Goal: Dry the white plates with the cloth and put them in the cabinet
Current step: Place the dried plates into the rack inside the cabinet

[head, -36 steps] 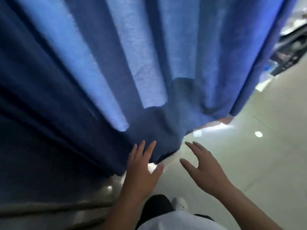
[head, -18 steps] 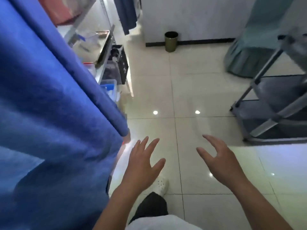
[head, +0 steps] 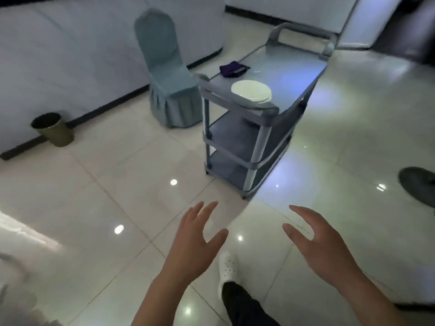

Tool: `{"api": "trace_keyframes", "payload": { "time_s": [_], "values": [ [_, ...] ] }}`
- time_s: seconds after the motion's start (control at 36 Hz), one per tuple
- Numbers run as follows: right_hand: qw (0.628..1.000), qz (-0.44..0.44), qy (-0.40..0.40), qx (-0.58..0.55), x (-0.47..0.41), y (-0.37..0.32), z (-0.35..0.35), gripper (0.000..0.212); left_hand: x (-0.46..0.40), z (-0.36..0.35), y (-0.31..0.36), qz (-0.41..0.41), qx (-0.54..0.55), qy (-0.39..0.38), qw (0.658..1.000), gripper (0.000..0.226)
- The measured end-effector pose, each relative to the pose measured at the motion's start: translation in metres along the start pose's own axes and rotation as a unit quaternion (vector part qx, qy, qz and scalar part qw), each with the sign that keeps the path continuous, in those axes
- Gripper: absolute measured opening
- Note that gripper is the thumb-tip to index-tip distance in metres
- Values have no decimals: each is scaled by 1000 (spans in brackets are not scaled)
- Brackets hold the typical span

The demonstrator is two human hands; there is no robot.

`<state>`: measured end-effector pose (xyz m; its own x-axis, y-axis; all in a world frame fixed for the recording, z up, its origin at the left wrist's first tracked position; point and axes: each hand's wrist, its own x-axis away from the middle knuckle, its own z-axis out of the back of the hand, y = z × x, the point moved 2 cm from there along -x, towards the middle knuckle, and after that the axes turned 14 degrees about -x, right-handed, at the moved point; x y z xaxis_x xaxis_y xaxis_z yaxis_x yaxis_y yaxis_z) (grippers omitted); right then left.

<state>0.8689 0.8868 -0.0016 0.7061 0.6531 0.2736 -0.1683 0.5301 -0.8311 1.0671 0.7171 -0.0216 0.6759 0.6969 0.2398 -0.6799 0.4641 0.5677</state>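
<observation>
A white plate stack [head: 251,91] lies on the top shelf of a grey three-tier cart [head: 259,107], near its front edge. A dark purple cloth [head: 233,69] lies farther back on the same shelf. My left hand [head: 195,241] and my right hand [head: 322,243] hover empty over the tiled floor, well short of the cart, fingers spread and relaxed. No cabinet is in view.
A chair in a grey-blue cover [head: 169,74] stands left of the cart against the wall. A dark round bin [head: 53,129] sits by the wall at left. Another person's dark shoe [head: 417,184] shows at the right edge. My white shoe [head: 227,267] steps forward.
The view has swung from the blue curtain across the floor to the cart with the plates. Both hands have stayed empty and spread in front of me.
</observation>
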Motion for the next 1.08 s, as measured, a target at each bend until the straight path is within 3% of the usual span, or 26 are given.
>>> {"api": "trace_keyframes", "payload": {
  "time_s": [0.28,0.47,0.72,0.92,1.08],
  "values": [
    [995,4,45,-93,-175,-37,16,47,-194,46,32,-31,-68,-27,997,67],
    [992,13,66,-110,-296,-83,42,45,-304,95,46,-14,-72,9,997,64],
    [983,26,87,-162,-426,-131,59,44,-454,132,82,-12,93,50,994,44],
    [971,-64,125,-193,-559,-136,53,57,-625,154,110,-20,74,8,997,48],
    [941,-221,150,-210,-670,-112,44,75,-782,116,115,15,7,-138,990,60]
  ]
}}
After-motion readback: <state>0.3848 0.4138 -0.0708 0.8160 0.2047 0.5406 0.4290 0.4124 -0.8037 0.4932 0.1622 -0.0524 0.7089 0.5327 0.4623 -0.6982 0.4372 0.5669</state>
